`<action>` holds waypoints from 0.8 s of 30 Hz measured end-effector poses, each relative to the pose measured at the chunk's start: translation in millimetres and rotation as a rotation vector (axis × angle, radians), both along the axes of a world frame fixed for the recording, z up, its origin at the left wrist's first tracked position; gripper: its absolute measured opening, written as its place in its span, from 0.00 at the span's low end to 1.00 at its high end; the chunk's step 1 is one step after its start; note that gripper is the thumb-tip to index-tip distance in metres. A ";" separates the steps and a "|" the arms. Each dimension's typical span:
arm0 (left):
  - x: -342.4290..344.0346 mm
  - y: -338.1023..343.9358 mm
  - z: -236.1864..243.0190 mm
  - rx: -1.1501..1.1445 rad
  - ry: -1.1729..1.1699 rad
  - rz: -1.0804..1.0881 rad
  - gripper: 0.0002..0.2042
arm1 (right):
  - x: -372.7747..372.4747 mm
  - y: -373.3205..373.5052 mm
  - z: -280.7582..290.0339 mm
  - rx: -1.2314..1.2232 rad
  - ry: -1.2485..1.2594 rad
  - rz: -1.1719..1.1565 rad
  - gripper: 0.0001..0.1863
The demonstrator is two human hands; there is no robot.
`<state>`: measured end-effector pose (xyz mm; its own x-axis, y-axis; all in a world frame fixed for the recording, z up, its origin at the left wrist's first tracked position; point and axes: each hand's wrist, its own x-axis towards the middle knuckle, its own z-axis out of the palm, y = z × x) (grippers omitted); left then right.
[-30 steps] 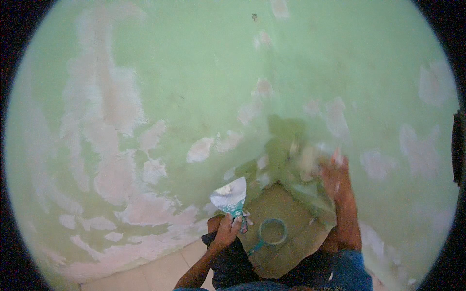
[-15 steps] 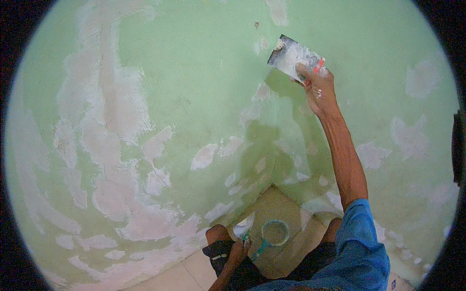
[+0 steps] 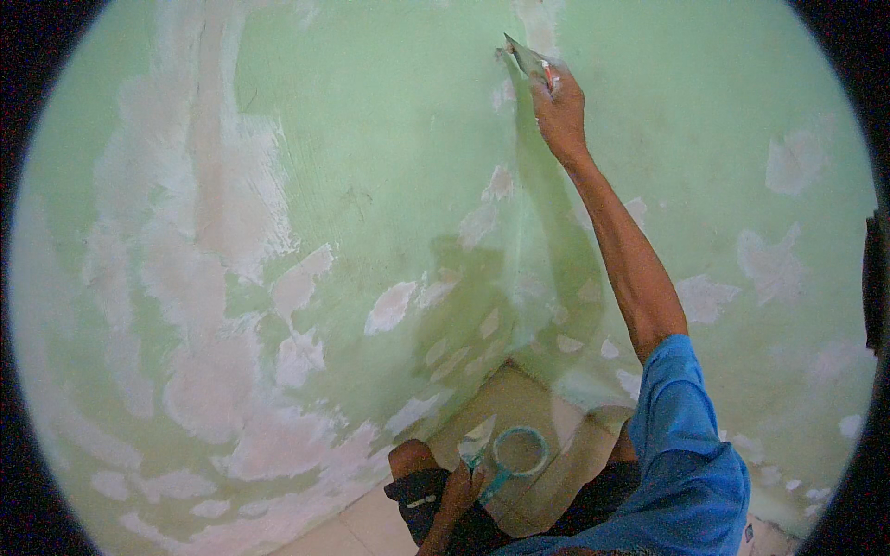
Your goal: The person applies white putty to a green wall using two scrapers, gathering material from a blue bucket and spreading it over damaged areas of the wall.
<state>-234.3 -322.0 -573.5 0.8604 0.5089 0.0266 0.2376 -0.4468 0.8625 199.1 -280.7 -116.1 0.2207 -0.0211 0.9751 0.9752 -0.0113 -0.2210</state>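
Observation:
My right hand (image 3: 560, 104), arm stretched up, grips a wide putty knife (image 3: 527, 59) with a bit of red at its handle. The blade is turned nearly edge-on, its tip at a small dark damaged spot on the green wall (image 3: 371, 167) near the corner. Low down by my left knee, my left hand (image 3: 461, 491) is closed around the teal handle of a smaller putty knife (image 3: 480, 430), its pale blade pointing up and away. Just right of that blade, on the floor, is a round teal-rimmed dipper (image 3: 543, 451) with a teal handle.
Two walls meet in a corner above the tiled floor (image 3: 508, 394). Pale filler patches (image 3: 209, 361) cover much of the left wall, with smaller ones on the right. My knees flank the dipper. A dark object (image 3: 872, 283) stands at the far right edge.
My right hand has moved up and left with the wide putty knife, which has turned from showing its flat face to nearly edge-on at the wall. My left hand stays low.

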 end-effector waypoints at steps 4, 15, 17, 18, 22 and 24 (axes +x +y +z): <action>9.6 0.4 27.3 -0.033 0.007 -0.024 0.22 | 0.3 9.6 2.2 -0.015 -0.036 -0.043 0.24; 7.7 -1.2 45.1 -0.084 0.068 -0.139 0.24 | -27.4 33.3 -33.5 -0.199 -0.029 -0.325 0.36; 5.7 -0.8 43.4 -0.123 0.086 -0.124 0.24 | -33.5 26.4 -43.5 -0.233 -0.073 -0.226 0.34; 7.6 -3.3 45.9 -0.128 0.096 -0.110 0.24 | -33.0 17.5 -45.0 -0.235 -0.094 -0.171 0.34; 15.8 -9.9 48.6 -0.062 0.201 -0.078 0.25 | -33.7 -12.9 -42.7 -0.199 -0.029 -0.086 0.28; 15.9 -9.7 33.1 -0.054 0.234 -0.106 0.26 | -23.5 -19.8 -23.5 -0.104 0.006 -0.156 0.26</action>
<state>-218.4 -331.7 -540.4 0.8886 0.4106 -0.2046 0.3880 -0.4346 0.8128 175.6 -300.5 -139.5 0.2283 0.0449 0.9725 0.9585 -0.1853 -0.2165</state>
